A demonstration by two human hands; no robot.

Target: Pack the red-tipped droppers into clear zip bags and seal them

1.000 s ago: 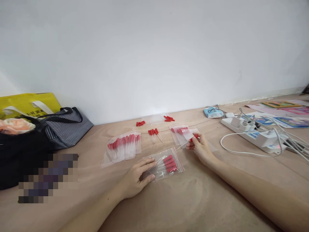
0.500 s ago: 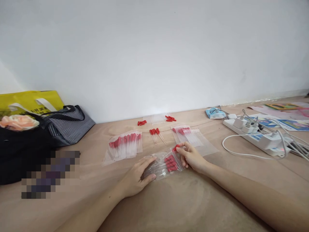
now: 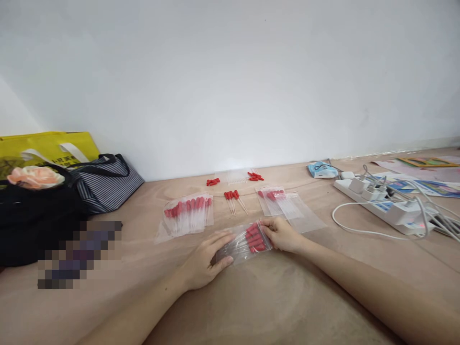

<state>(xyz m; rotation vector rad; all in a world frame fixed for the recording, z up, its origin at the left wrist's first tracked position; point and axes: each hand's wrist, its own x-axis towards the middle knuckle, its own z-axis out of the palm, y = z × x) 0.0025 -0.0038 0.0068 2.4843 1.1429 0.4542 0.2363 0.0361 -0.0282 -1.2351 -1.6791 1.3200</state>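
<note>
A clear zip bag (image 3: 247, 242) holding several red-capped droppers lies on the tan surface between my hands. My left hand (image 3: 206, 261) presses flat on its near left end. At the bag's red-striped right end, my right hand (image 3: 282, 234) pinches the opening with closed fingers. Behind the left hand lies a filled bag of droppers (image 3: 187, 213). Three loose droppers (image 3: 233, 199) lie further back in the middle. Just behind the right hand sit more bags (image 3: 283, 203), one with red caps inside.
A black bag (image 3: 32, 215), a striped bag (image 3: 104, 184) and a yellow bag (image 3: 46, 146) stand at the left. A white power strip (image 3: 388, 206) with plugs and cables lies at the right, printed sheets (image 3: 424, 184) beyond it. Loose red caps (image 3: 212, 181) lie by the wall.
My right hand carried a dropper from the bags behind to the front bag, put it in, and now pinches the bag's opening. The left hand stayed on the bag.
</note>
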